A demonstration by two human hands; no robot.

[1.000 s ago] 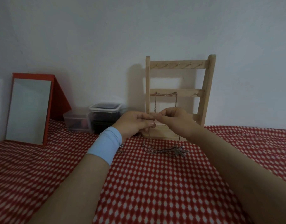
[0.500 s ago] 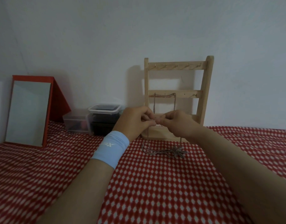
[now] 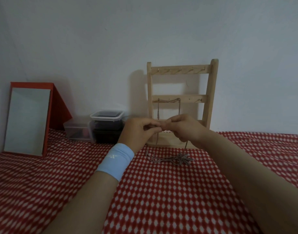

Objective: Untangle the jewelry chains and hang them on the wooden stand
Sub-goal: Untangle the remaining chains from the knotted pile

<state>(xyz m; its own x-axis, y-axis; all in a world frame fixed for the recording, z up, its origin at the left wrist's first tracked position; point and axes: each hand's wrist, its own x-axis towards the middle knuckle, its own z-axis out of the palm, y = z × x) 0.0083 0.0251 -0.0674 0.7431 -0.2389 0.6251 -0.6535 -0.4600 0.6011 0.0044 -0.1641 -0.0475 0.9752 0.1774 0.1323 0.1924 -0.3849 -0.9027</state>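
A thin silver chain [image 3: 157, 140] is pinched between the curled fingertips of the left hand [image 3: 138, 132] and the right hand [image 3: 187, 130], which are held together at the centre of the frame. Its strands are seen dropping to a tangled heap of silver chains with a leaf-shaped pendant [image 3: 172, 158], laid just below on the red-and-white patterned cloth [image 3: 161, 191]. A pale blue wristband [image 3: 115, 161] is worn on the left wrist. Directly behind the hands a light wooden ladder-shaped stand [image 3: 210, 98] is set upright, and another silver chain [image 3: 169, 100] is draped from its middle rail. At the left of the frame a red-framed mirror [image 3: 26, 120] is leaned back, and clear plastic lidded boxes [image 3: 106, 115] are placed between it and the stand.
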